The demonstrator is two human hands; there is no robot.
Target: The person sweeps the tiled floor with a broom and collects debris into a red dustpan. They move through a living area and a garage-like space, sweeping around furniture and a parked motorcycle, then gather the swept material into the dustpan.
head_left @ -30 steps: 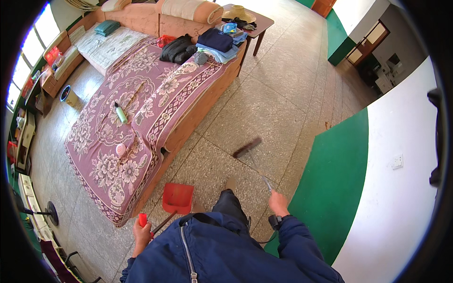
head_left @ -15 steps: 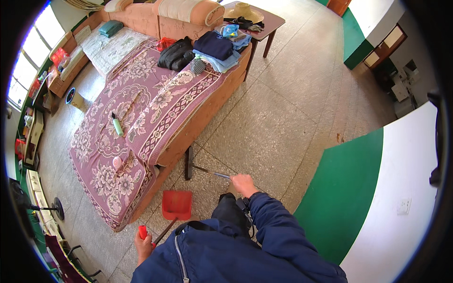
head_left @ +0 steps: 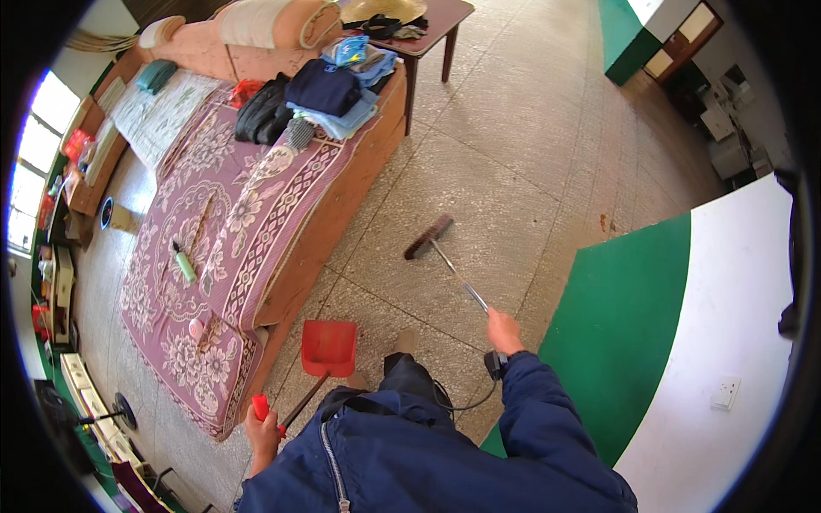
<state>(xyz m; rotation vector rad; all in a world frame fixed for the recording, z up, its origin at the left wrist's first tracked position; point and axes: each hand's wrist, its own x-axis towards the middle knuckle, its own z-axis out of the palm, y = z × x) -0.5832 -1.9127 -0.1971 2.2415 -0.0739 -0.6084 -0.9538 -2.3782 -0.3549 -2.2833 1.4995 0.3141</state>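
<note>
My right hand (head_left: 504, 332) is closed round the metal handle of a broom (head_left: 430, 237). The brown broom head rests on the speckled floor ahead of me, out from the sofa's side. My left hand (head_left: 263, 438) grips the red-ended handle of a dustpan (head_left: 329, 346). Its red pan lies on the floor in front of my feet, near the sofa's lower corner. The broom head and the pan are well apart. Whether any sweepings lie in the pan is too small to tell.
A long orange sofa (head_left: 299, 256) with a purple floral cover runs along the left, bearing folded clothes (head_left: 329, 94) and a green bottle (head_left: 184, 263). Behind it stands a brown table (head_left: 436, 17) with a straw hat. A green and white wall (head_left: 616, 325) borders the right side.
The broom has swung away from the sofa's side, outward and to the right over the floor. My right hand moved right with it. The dustpan shifted slightly right in view, still held.
</note>
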